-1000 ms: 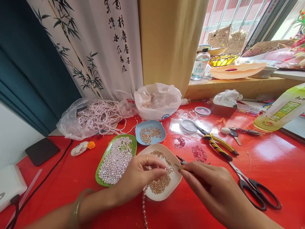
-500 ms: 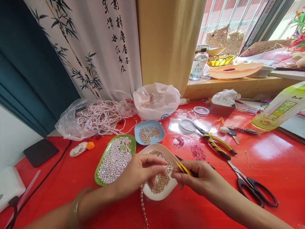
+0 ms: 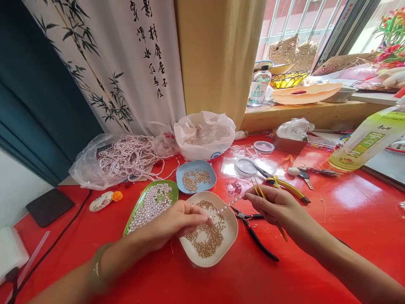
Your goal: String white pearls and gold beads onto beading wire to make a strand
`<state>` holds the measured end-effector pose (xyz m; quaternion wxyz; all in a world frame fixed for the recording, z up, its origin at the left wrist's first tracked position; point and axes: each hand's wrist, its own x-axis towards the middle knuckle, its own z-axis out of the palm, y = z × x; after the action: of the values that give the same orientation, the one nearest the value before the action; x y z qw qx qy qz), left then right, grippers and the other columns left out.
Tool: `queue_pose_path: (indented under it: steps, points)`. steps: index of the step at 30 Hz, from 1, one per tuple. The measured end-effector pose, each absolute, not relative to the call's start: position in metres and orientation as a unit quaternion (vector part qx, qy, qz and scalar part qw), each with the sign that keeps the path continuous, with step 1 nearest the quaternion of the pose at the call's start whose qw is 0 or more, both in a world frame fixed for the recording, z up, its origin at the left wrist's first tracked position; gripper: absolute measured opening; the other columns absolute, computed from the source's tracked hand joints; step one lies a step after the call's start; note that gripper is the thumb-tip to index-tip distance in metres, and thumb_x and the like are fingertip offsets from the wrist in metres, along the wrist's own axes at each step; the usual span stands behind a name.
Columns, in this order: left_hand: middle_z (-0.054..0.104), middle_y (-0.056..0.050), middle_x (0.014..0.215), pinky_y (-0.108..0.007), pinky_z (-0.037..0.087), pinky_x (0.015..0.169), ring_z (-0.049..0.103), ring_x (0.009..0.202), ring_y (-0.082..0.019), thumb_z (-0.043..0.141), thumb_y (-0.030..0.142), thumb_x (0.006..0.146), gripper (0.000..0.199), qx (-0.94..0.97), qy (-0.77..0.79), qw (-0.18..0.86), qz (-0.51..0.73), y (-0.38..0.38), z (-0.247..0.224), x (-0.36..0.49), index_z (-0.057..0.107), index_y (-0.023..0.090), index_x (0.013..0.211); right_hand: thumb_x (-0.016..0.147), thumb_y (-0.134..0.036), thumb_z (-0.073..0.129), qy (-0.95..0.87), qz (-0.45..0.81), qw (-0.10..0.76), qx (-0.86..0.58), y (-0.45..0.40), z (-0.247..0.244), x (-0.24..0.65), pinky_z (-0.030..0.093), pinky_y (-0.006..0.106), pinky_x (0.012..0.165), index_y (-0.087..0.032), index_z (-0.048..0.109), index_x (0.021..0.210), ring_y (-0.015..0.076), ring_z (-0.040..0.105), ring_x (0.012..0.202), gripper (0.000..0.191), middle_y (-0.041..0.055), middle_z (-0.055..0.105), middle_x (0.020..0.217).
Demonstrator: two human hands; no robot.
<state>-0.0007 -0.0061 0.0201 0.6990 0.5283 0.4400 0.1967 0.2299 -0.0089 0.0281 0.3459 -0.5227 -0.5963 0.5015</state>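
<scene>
A short strand of small beads point(image 3: 226, 207) stretches between my hands, above the white dish point(image 3: 233, 236) of gold beads. My left hand point(image 3: 186, 217) pinches its left end, thumb and forefinger together. My right hand point(image 3: 274, 202) holds its other end in its fingertips, with yellow-handled tweezers point(image 3: 260, 191) also in its grip, tips pointing up. Left of the white dish lies a green dish point(image 3: 175, 191) of pearly beads, partly behind my left hand. Behind them stands a blue dish point(image 3: 212, 172) with gold beads.
Black-handled pliers point(image 3: 257, 240) lie right of the white dish, and yellow-and-black pliers point(image 3: 292, 188) farther back. Bead strands point(image 3: 126, 158) and a plastic bag point(image 3: 205, 137) sit at the back. A green-labelled bottle point(image 3: 363, 143) stands at the right.
My right hand has moved right and up, my left slightly left and down. The strand, earlier hanging below my left hand, now stretches between them. The black-handled pliers are more exposed.
</scene>
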Motion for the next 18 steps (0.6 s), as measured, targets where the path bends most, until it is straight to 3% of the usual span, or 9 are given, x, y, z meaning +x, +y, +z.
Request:
queue_pose_path:
  steps: [2,4,9,18]
  points:
    - [0.026,0.009,0.038,-0.020,0.011,0.038,0.016,0.038,-0.004,0.056,0.032,0.073,0.024,0.532,0.433,0.700,0.201,-0.006,0.018,-0.001,0.066,0.010,0.077,0.076,-0.044,0.050,-0.605,0.499,0.335,-0.522,-0.008,0.027,0.230,0.015,0.020,0.039,-0.018,0.042,0.060,0.0066,0.020,0.046,0.031,-0.0065,0.027,0.054]
    - [0.034,0.008,0.038,-0.018,0.014,0.037,0.017,0.037,-0.004,0.053,0.035,0.075,0.029,0.513,0.422,0.721,0.199,-0.006,0.017,0.000,0.065,0.010,0.083,0.076,-0.044,0.050,-0.603,0.492,0.333,-0.532,-0.008,0.027,0.230,0.014,0.021,0.039,-0.019,0.042,0.060,0.0069,0.019,0.045,0.031,-0.0067,0.026,0.053]
    - [0.062,-0.007,0.065,-0.017,0.039,0.040,0.045,0.045,-0.007,0.048,0.040,0.078,0.040,0.435,0.414,0.778,0.186,-0.003,0.019,0.000,0.059,0.009,0.101,0.074,-0.045,0.051,-0.579,0.460,0.361,-0.568,-0.006,0.031,0.233,0.015,0.021,0.039,-0.019,0.040,0.059,0.0069,0.020,0.044,0.032,-0.0073,0.024,0.052]
    - [0.065,-0.014,0.093,-0.021,0.049,0.055,0.060,0.059,-0.011,0.051,0.017,0.071,0.033,0.425,0.420,0.780,0.185,-0.001,0.019,-0.004,0.055,0.009,0.104,0.074,-0.044,0.053,-0.568,0.456,0.395,-0.560,0.003,0.023,0.242,0.015,0.020,0.038,-0.017,0.048,0.065,0.0059,0.021,0.042,0.029,-0.0078,0.028,0.049]
